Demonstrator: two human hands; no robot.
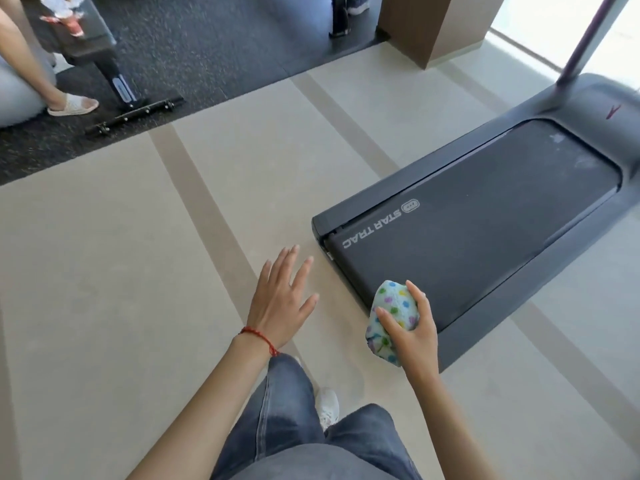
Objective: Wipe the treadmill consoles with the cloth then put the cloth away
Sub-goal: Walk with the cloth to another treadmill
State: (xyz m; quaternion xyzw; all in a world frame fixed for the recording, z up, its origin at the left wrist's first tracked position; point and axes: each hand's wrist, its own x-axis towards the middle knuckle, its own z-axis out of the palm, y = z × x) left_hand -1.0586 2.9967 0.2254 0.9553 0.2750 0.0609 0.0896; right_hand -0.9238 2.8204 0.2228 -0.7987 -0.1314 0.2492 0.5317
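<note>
A balled-up white cloth [391, 315] with coloured dots sits in my right hand [410, 336], which grips it over the rear corner of a dark treadmill [478, 237] marked STAR TRAC. My left hand [282, 303] hovers over the beige floor to the left of the treadmill, fingers spread, holding nothing; a red string circles its wrist. The treadmill's belt runs away to the upper right, where an upright post [581, 46] rises out of frame. No console is in view.
A black weight bench [104, 60] stands on dark rubber flooring at the upper left, beside a seated person's leg and sandal [71, 105]. A brown pillar [433, 26] rises at the top. My jeans and white shoe [327, 407] are below.
</note>
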